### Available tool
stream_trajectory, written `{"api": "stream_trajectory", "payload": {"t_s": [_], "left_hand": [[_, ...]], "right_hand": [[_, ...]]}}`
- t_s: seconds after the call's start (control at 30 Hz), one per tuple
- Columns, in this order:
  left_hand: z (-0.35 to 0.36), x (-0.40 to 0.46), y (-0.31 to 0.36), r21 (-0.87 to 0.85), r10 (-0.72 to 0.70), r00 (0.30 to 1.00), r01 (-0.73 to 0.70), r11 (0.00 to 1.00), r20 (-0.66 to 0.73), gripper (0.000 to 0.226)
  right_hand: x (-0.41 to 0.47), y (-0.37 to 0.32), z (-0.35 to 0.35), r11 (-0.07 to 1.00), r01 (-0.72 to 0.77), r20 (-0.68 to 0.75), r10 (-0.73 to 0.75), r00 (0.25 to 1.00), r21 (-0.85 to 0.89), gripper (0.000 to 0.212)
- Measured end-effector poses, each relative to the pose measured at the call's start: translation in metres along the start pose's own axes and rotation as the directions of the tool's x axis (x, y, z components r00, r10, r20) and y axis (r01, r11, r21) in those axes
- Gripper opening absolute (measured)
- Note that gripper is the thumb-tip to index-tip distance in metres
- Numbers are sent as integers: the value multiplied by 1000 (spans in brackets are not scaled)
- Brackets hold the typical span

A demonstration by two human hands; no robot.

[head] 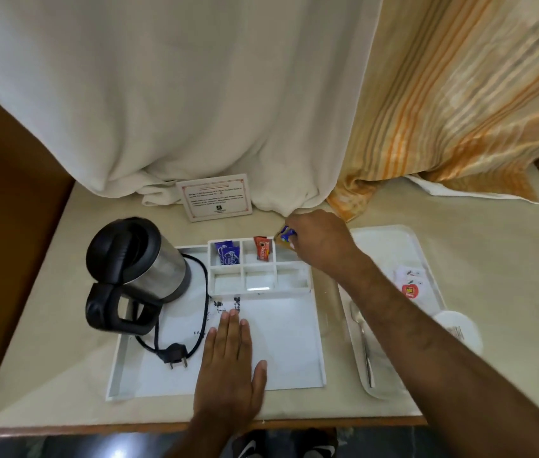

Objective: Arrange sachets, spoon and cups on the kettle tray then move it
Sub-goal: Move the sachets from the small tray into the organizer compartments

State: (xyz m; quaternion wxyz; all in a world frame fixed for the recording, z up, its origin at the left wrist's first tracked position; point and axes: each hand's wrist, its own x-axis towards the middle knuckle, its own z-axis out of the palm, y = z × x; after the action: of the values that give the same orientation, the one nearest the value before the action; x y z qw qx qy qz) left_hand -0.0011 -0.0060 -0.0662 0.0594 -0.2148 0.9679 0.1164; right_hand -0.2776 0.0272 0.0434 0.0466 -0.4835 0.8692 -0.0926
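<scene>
The white kettle tray point(294, 345) lies on the table with a steel and black kettle point(136, 269) at its left. Its back compartments hold blue sachets point(226, 254) and an orange sachet point(263, 247). My left hand point(231, 365) lies flat, palm down, on the tray floor. Over the back right compartment, my right hand point(317, 241) pinches a blue and gold sachet point(285, 235). A second white tray point(390, 246) on the right holds a spoon point(362, 338), white sachets point(411, 285) and an upturned white cup point(459, 328). A clear glass point(327, 302) stands between the trays.
The kettle's black cord and plug point(175, 355) lie on the tray floor, with dark specks near the compartments. A white notice card point(215, 196) stands at the back. White and orange striped curtains point(426, 110) hang onto the table. A wooden wall point(7, 200) is at the left.
</scene>
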Motion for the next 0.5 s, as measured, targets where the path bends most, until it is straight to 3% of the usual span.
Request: {"api": "stream_trajectory", "payload": {"t_s": [0.1,0.27,0.33,0.4,0.5], "left_hand": [[2,0,0,8,-8,1000,8,1000,8,75],[2,0,1,7,-29,999,29,1000,20,75],[1,0,1,7,-33,999,33,999,23,75],[0,0,1,-1,-32,999,32,999,21,75],[0,0,2,3,-29,999,28,1000,36,76]], "right_hand": [[1,-5,8,991,-7,17,9,1000,-136,18],[4,-10,26,981,76,60,-66,996,-178,19],[-3,-6,38,975,41,29,-36,999,-220,29],[-10,2,44,992,-45,7,46,999,-120,50],[-20,27,29,911,-211,28,215,976,353,62]]}}
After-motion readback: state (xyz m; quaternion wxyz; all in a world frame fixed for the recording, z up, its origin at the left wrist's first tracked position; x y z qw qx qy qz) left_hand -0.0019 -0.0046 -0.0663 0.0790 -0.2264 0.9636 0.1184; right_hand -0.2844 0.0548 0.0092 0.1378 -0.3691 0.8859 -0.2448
